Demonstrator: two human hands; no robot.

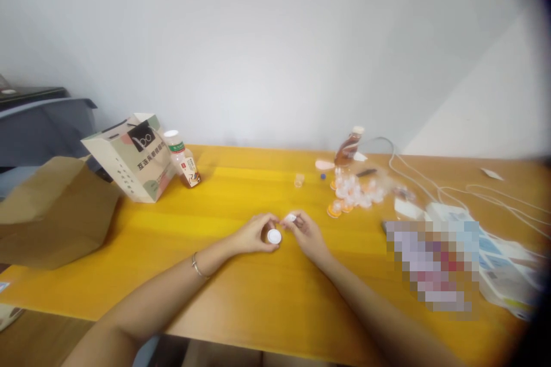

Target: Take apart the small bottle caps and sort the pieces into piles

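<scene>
**Q:** Where is the item located?

**A:** The small round white-topped plastic cup (274,236) is held in the left hand (253,235). It sits low over the yellow wooden table (241,183), about mid-width and nearer the near edge than the far edge.

**Q:** What are its handling properties?

**A:** It is judged light, stiff-walled and smooth, so liable to slip. Thin plastic may dent under a hard squeeze. Take hold around the side wall, below the white top.

**Q:** What is the left grip doing?

**A:** The grip is narrow. The fingers curl round the cup's side, with the white top facing up and outward.

**Q:** And the right grip?

**A:** The right hand (307,235) pinches a small white piece (291,218) between thumb and fingertip, just beside the cup and slightly farther from the near edge. It cannot be determined whether the piece touches the cup, and the piece is too small to identify.

**Q:** What else is nearby?

**A:** A cluster of small orange-and-clear cups (350,192) lies toward the far right of the table, well apart from both hands.
</scene>
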